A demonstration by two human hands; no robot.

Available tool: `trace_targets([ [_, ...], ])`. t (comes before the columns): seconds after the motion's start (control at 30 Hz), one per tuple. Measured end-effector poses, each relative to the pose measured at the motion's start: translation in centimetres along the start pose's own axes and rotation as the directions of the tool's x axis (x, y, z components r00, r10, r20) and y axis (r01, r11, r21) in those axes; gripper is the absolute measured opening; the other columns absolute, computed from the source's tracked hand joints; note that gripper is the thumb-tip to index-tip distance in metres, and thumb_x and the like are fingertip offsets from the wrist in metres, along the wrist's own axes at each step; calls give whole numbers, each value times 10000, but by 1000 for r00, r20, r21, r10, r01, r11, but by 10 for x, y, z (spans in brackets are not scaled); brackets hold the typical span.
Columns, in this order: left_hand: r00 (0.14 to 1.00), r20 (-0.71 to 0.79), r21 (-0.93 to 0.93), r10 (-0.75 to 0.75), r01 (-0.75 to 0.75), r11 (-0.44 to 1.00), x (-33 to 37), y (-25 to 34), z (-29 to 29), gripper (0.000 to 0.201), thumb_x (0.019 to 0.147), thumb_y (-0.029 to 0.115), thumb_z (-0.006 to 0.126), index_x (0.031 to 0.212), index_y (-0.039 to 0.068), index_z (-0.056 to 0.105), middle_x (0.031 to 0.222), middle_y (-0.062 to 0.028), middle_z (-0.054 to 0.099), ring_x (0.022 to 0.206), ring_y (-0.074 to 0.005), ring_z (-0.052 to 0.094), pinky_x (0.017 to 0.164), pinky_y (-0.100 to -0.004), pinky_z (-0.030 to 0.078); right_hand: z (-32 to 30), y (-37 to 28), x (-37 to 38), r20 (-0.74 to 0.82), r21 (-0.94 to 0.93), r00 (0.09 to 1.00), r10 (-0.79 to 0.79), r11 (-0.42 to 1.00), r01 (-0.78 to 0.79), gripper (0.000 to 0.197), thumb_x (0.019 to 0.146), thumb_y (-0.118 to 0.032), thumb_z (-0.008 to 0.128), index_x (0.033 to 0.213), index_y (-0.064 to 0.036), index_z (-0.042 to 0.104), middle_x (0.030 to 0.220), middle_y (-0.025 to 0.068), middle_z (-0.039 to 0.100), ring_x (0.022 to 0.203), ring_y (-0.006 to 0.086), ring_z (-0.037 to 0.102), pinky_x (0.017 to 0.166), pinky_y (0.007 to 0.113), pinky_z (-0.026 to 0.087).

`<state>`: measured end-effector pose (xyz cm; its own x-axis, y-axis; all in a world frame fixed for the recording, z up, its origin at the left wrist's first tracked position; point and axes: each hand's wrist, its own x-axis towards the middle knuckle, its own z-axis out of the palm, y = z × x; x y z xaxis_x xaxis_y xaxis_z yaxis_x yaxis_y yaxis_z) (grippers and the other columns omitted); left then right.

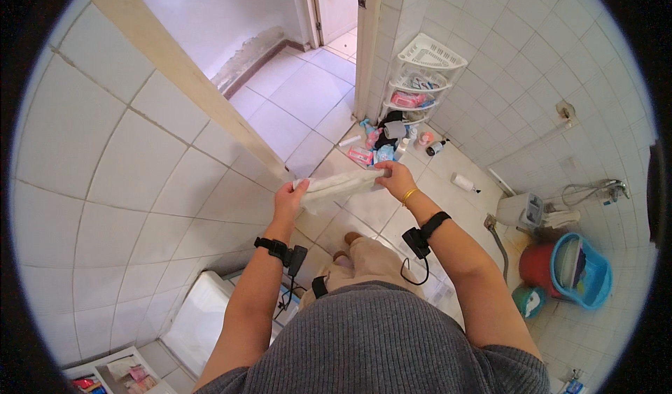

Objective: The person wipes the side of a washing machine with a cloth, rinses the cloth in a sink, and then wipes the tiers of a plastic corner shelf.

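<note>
Grip: your left hand (285,199) pinches the near end of the white strip (341,185), at your eleven o'clock | its long axis runs toward half past two, to your right hand (397,178), pinching the far end | corner rack (428,69) beyond, one o'clock, nearer your right hand

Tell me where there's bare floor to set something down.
Bare tile lies between the black bottle, white bottle and right hand; the doorway floor is open too. Crowded: below the corner shelf, among packets, and around the blue basin.
</note>
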<state>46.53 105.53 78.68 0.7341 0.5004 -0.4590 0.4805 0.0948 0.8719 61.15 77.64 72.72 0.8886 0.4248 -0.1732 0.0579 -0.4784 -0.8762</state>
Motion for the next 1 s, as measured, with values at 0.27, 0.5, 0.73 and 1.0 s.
trace_targets([
  [0.27,971,237,27,39,-47,999,19,-35,-1,334,817,139,795,1066,-29,648,950,-62,698,858,-131,632,765,-286,504,-19,-26,-27,-95,-301,994,53,950,-79,268,752,-216,795,988,-97,753,880,130,724,871,253,686,804,361,525],
  [0.5,951,217,235,222,-271,933,31,-18,21,375,774,195,821,1080,32,677,902,-48,664,788,-145,596,720,-293,492,-38,4,-11,-161,-473,987,22,876,-96,269,783,-298,773,974,-109,762,1022,146,652,1007,310,616,889,411,503],
  [0.73,641,454,652,619,-712,259,42,-10,68,365,785,309,774,1042,65,685,952,-105,643,855,-252,588,750,-362,475,-86,33,-1,-142,-383,989,41,919,-93,379,813,-416,708,953,-63,713,1038,180,637,1015,364,604,891,440,495],
  [1.0,861,324,493,392,-507,707,36,30,176,282,857,305,689,894,35,615,795,-116,660,737,-288,628,680,-385,483,-140,57,-8,-128,-111,982,142,981,-156,401,868,-417,644,960,-26,656,847,207,684,834,379,665,780,438,515],
])
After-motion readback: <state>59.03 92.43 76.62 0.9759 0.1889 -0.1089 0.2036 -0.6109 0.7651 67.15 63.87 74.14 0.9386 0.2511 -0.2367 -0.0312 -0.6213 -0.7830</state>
